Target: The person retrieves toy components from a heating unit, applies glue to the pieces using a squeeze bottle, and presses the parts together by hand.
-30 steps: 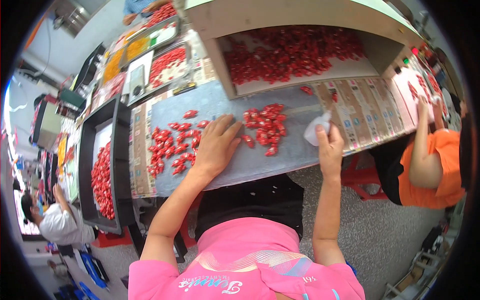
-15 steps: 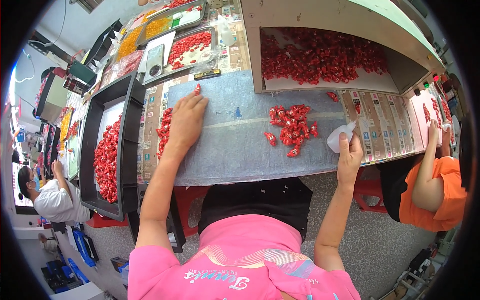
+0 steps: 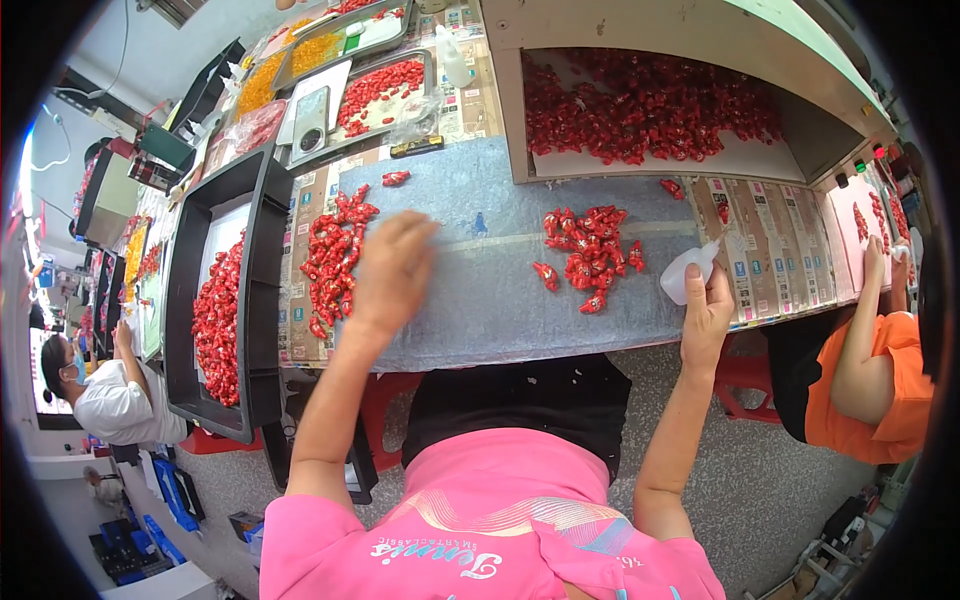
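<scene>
"Along the counter's [image 3: 780, 265] left edge?"
"One crate [image 3: 264, 320], one red heap [image 3: 330, 262]; left hand [image 3: 397, 268] nearby — blurred, can't tell its grip."
"Right?"
"Right hand [image 3: 708, 312] grasps one bottle [image 3: 682, 280] near the front edge — second heap [image 3: 590, 243] mid-counter, one box [image 3: 660, 32] behind."

The left hand [image 3: 393, 272] was blurred — its fingers could not be separated. The right hand [image 3: 708, 308] hid part of the translucent bottle [image 3: 686, 276]. Detail on the red pieces [image 3: 334, 258] was too small to tell; the upper edge cropped the cabinet [image 3: 620, 28].
</scene>
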`<state>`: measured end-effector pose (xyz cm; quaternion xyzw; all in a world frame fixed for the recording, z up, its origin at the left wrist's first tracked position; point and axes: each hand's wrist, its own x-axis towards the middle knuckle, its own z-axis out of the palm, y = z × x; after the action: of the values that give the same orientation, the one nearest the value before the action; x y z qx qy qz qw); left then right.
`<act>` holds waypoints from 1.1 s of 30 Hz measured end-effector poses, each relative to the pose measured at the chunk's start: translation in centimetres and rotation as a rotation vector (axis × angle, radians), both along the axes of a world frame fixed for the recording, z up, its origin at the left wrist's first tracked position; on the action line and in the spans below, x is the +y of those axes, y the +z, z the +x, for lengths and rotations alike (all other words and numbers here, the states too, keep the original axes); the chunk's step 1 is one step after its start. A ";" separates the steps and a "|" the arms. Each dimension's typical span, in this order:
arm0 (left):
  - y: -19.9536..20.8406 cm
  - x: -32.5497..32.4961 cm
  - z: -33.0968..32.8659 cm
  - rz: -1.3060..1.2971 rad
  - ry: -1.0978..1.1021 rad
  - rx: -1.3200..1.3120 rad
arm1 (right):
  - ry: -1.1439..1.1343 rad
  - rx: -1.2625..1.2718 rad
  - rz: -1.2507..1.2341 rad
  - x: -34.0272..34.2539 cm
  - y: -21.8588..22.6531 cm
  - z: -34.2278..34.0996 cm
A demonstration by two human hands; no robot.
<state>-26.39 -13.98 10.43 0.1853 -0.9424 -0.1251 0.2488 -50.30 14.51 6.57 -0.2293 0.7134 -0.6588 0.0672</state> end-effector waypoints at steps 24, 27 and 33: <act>-1.8 9.0 -5.5 0.288 -0.276 0.116 | 0.241 0.031 0.094 -0.7 2.4 6.1; -1.6 8.6 -5.0 0.322 -0.222 0.089 | 0.314 -0.017 0.108 -0.8 2.8 7.4; -0.6 8.6 -2.8 0.805 -0.162 0.274 | 0.466 -0.098 0.067 -2.6 3.7 9.2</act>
<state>-29.22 -5.38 9.82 0.1748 -0.7883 -0.5253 0.2687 -41.08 11.91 10.32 -0.3532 0.6587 -0.6116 0.2595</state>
